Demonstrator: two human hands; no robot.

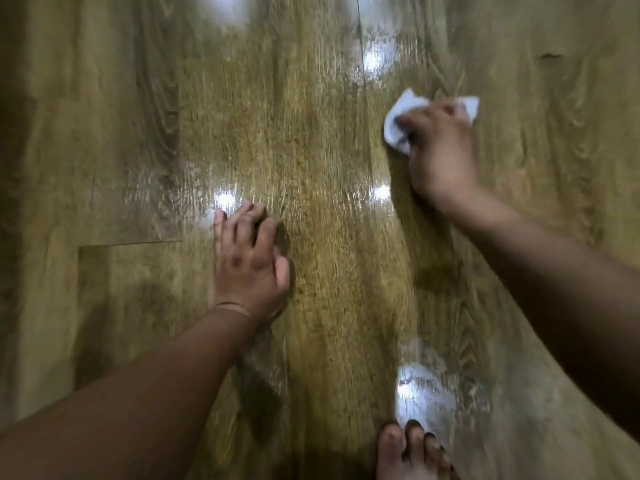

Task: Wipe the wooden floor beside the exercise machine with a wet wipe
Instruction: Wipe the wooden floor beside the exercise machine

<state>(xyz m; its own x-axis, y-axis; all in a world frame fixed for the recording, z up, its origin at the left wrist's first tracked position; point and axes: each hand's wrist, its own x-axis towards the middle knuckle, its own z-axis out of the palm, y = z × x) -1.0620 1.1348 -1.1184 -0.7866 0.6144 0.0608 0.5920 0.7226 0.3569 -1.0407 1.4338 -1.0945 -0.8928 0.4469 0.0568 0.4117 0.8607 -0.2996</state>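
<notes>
Wooden floor (329, 237), brown planks, grain running lengthwise, stepped plank seam (131, 242) at left, glossy sheen, scattered bright light reflections (372, 59), view motion-blurred.

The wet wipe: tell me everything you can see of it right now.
The wet wipe is white, soft and crumpled into a bunch, and looks like thin cloth or tissue. It lies against the wooden floor at the upper right of the head view. The right hand covers its middle, with fingers curled over it and pressing it down. A bunched lump sticks out by the thumb and a small corner shows past the fingers. The picture is blurred, so any dirt on it cannot be told.
</notes>
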